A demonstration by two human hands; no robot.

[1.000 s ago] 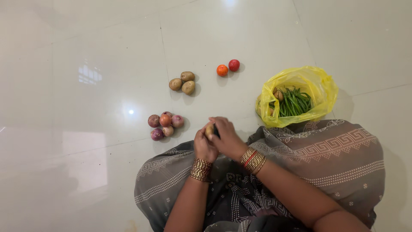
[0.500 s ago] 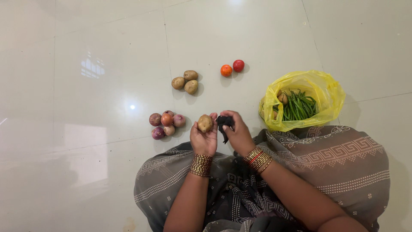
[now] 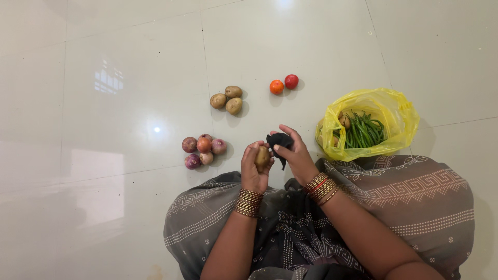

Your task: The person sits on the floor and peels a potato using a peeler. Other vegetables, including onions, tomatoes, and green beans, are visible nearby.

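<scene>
My left hand grips a brown potato just above my lap. My right hand holds a small black cloth right beside the potato, its fingers partly spread. Both wrists wear stacks of gold and red bangles. I sit on a pale tiled floor in a grey patterned garment.
Several red onions lie to the left of my hands. Three potatoes sit farther out, and two tomatoes beyond them. A yellow plastic bag with green beans and a potato stands on the right.
My hands came apart from the potato, showing the black cloth in the right hand. The left hand has now turned the potato and brought it back toward the cloth.
</scene>
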